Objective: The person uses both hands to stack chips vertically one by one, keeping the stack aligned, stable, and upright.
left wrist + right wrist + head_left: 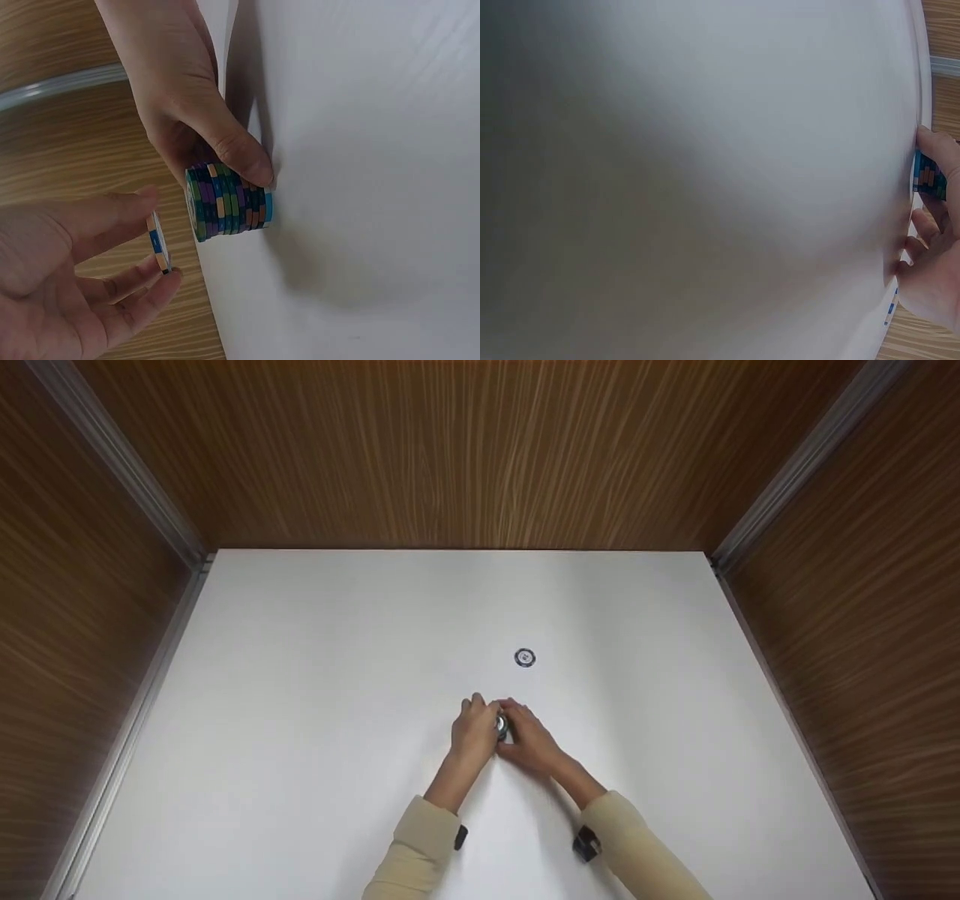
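A tall stack of poker chips (229, 201), with green, purple, blue and orange marked edges, stands on the white table. My right hand (534, 744) holds the stack from its right side, the thumb along it. In the left wrist view my left hand (82, 277) pinches a single poker chip (160, 241) between thumb and fingers, level with the stack's top and a small gap away from it. From the head view, the left hand (474, 733) partly covers the stack. The right wrist view catches the right hand (934, 277) and stack (930, 176) only at its edge.
One dark-rimmed poker chip with a pale centre (525, 658) lies flat on the white table (315, 675), beyond the hands. Brown wood-grain panels (450, 457) wall the table at the back and both sides, with metal strips (120, 457) at the corners.
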Tool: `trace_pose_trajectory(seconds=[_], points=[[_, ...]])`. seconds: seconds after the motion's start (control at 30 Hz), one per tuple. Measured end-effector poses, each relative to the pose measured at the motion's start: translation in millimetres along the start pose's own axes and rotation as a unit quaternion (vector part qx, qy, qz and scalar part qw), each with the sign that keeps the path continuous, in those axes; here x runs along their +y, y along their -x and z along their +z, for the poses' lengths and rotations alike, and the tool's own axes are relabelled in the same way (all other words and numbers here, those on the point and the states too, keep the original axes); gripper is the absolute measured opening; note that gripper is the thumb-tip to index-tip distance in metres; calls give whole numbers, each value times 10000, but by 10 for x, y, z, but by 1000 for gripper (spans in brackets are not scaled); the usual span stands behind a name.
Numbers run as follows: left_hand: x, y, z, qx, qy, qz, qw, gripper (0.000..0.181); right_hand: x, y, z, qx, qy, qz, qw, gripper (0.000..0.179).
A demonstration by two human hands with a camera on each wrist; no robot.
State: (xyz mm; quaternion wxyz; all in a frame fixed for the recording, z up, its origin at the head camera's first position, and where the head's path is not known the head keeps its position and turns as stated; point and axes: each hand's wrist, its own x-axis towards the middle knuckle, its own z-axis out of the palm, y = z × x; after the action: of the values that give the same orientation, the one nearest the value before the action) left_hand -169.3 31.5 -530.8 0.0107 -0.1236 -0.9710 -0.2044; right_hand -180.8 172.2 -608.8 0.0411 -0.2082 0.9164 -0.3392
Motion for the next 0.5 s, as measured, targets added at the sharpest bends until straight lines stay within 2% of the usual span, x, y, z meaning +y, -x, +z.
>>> trace_pose_trajectory(seconds=[0.1,0.33,0.5], points=[[2,6,47,105,-73,95,9999,23,-13,-7,3,-111,40,155,9998,63],[1,13,113,105,-270,220,9993,27,-49,-12,11,-201,69,374,9991,62],[-13,8,160,245,-289,239,9990,25,-45,-15,14,-141,35,315,9994,60]])
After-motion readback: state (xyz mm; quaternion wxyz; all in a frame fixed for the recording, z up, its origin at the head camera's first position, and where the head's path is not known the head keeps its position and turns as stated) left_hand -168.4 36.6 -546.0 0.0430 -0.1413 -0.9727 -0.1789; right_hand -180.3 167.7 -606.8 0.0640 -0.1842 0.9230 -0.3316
